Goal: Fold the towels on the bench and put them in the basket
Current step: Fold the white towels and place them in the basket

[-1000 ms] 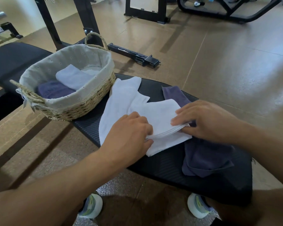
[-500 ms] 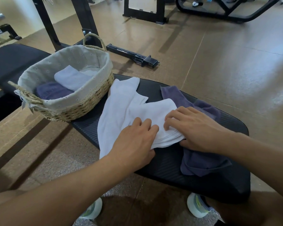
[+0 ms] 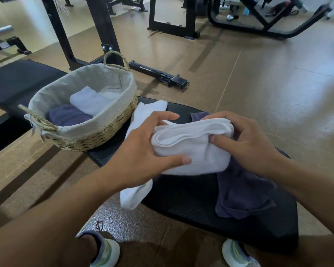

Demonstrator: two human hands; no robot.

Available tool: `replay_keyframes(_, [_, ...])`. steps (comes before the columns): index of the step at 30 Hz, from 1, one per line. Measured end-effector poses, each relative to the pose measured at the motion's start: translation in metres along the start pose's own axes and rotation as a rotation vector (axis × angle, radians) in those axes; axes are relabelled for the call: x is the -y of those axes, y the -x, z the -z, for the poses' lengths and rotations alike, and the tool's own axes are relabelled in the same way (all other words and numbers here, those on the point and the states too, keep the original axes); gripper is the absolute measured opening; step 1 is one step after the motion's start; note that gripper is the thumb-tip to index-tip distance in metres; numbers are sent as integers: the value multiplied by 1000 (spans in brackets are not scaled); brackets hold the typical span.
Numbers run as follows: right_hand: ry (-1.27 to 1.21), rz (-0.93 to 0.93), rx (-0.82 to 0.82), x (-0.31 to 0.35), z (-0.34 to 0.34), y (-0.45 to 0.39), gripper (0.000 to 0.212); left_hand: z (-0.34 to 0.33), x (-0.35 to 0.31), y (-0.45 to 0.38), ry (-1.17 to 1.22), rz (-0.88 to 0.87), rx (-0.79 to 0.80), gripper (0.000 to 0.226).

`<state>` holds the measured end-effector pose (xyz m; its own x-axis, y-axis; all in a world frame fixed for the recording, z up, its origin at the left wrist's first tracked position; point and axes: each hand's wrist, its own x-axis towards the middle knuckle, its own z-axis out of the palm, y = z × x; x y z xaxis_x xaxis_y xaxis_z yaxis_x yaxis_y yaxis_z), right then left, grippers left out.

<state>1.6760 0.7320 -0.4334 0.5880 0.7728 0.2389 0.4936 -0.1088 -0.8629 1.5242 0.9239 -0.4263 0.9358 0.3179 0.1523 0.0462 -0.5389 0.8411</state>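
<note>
A folded white towel (image 3: pixel 191 149) is lifted above the black bench (image 3: pixel 185 201). My left hand (image 3: pixel 143 151) grips its left end, thumb on the near face and fingers over the top. My right hand (image 3: pixel 245 141) holds its right end, fingers curled round the edge. A second white towel (image 3: pixel 137 191) lies unfolded on the bench under my left hand. A purple towel (image 3: pixel 241 191) lies crumpled at the right. The woven basket (image 3: pixel 89 139) stands on the bench's left end, holding a folded white towel (image 3: pixel 87 102) and a folded purple towel (image 3: pixel 68 116).
Black gym frames (image 3: pixel 170 27) and a bar (image 3: pixel 158 74) stand on the brown floor behind the bench. Another black bench (image 3: pixel 14 81) runs off to the left. My two shoes (image 3: pixel 106 251) rest on the floor below the bench's near edge.
Both hands were pressing the folded white towel flat on the bench; now they have picked it up and hold it above the bench, shifted slightly towards the basket.
</note>
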Motion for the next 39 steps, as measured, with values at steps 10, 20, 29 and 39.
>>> replay_keyframes(10, [131,-19,138,1,-4,3,53,-4,17,-9,230,51,65,19])
replay_keyframes(20, [76,-26,68,-3,-6,5,22,5,19,-11,338,61,156,36])
replay_keyframes(29, [70,-41,78,-3,-5,6,22,13,16,-10,243,176,237,36])
replay_keyframes(39, [150,-53,124,1,-1,9,23,13,19,-12,286,160,207,44])
